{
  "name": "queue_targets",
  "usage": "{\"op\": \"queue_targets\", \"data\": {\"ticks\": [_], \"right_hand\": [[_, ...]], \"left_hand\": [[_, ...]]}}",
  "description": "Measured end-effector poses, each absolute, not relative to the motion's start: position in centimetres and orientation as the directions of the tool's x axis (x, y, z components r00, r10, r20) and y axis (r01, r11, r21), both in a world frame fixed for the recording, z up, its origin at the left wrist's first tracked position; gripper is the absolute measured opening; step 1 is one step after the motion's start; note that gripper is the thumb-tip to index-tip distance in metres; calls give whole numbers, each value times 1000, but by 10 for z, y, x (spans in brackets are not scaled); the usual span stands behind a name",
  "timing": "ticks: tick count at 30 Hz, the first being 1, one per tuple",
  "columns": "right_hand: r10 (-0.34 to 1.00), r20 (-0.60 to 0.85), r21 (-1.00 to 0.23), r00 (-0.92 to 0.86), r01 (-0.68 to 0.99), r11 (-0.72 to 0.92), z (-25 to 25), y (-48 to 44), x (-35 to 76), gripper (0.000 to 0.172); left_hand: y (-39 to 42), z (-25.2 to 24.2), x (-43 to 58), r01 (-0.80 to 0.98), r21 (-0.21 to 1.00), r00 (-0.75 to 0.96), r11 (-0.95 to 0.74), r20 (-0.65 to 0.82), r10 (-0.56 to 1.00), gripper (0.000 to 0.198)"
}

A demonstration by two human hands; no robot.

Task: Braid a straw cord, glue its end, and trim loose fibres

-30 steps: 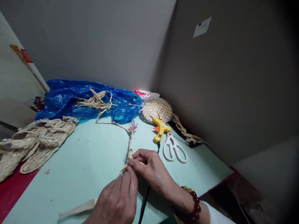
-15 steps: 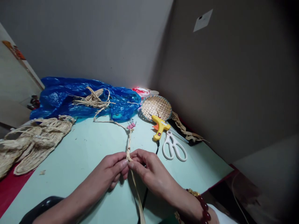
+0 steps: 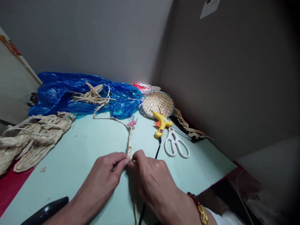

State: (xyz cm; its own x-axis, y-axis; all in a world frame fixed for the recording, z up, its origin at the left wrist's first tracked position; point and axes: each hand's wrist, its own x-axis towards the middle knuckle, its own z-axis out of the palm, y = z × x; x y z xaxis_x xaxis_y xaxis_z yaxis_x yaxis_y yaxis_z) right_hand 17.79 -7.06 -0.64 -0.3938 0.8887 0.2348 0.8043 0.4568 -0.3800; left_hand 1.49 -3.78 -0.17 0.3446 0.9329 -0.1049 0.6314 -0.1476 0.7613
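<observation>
A pale straw braid point(image 3: 129, 142) runs down the table towards me, its upper end caught in a pink binder clip point(image 3: 132, 123). My left hand point(image 3: 106, 173) pinches the braid's near end between thumb and forefinger. Just to its right, my right hand point(image 3: 153, 178) has its fingers curled in against the strands, turned knuckles up; its fingertips are mostly hidden. A loose straw strand point(image 3: 135, 203) hangs down between the hands towards the near edge. Beyond the clip a thin straw cord leads to a bundle of straw point(image 3: 92, 93).
The bundle lies on a blue plastic bag point(image 3: 56, 90). Woven straw sandals point(image 3: 44, 137) sit at left. To the right are a yellow glue gun point(image 3: 161, 123), white-handled scissors point(image 3: 175, 143) and a woven basket point(image 3: 158, 103). A black cord point(image 3: 158, 148) passes near my right hand.
My right hand has rolled over from a thumb-up pinch to knuckles up, close to the braid. My left hand still pinches the braid. The view has tilted slightly.
</observation>
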Motion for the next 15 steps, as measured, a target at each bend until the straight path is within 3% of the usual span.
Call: {"op": "queue_targets", "data": {"ticks": [3,8,10,15], "right_hand": [[859,344,-271,-380,835,478,-13,-72,179,15],[847,444,-365,-294,804,470,-14,-78,173,20],[806,519,-348,-283,791,502,-17,-81,167,21],[589,709,-77,-388,787,612,-28,-82,152,22]], "left_hand": [[-37,0,14,637,755,332,-156,-86,939,30],[-39,-1,17,575,815,314,-73,-138,939,31],[-38,-3,18,529,848,313,-28,-164,935,31],[-34,-9,16,351,926,376,138,-275,885,27]]}}
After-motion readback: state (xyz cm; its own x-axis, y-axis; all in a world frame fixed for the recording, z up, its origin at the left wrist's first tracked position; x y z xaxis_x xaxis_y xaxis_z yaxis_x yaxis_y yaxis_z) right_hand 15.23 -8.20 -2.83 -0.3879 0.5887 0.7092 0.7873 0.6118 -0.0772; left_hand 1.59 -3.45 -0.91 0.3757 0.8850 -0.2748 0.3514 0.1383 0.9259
